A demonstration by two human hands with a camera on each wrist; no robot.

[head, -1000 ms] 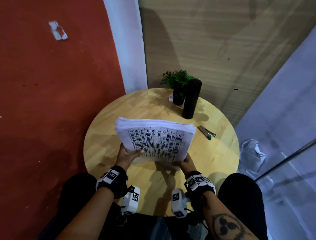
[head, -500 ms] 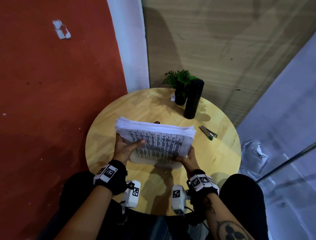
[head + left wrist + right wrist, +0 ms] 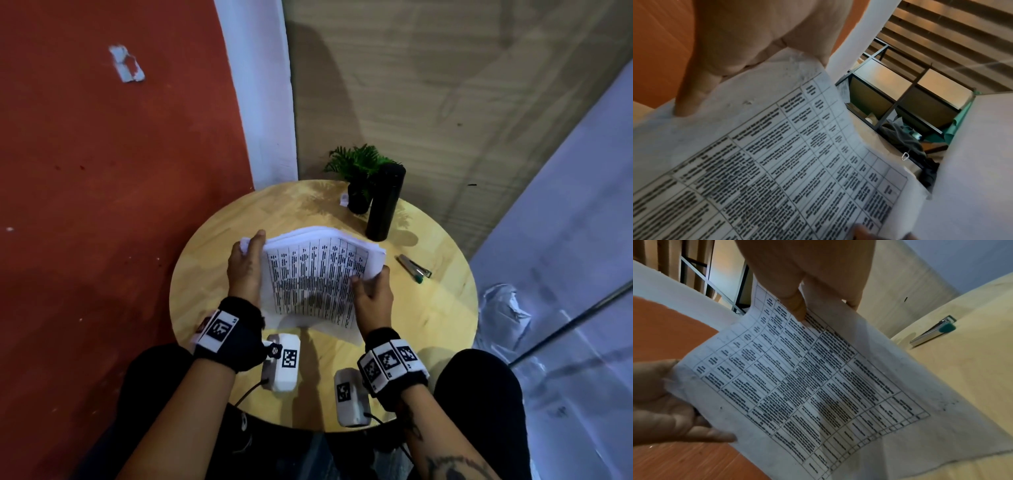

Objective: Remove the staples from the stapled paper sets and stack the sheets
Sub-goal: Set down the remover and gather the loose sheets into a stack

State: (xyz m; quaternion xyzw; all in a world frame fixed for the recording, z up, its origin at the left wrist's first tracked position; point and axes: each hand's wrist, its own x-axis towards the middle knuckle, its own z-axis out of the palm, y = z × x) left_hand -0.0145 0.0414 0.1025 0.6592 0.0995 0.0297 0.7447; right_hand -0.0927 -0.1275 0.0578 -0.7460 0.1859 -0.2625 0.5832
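Hands [image 3: 244,270] gripping thick curved paper stack [image 3: 315,281]

Tabletop [image 3: 212,274]: paper stack [image 3: 315,281] at centre, held above the surface between left hand [image 3: 245,267] on its left edge and right hand [image 3: 373,294] on its right edge. Far side: plant pot [image 3: 358,198], with bottle [image 3: 385,202] upright just right of and nearer than it. Right of the stack, apart from it: staple remover [image 3: 414,269], lying flat.

Matt paper sheets [image 3: 318,284]; smooth pale wood table [image 3: 442,308].
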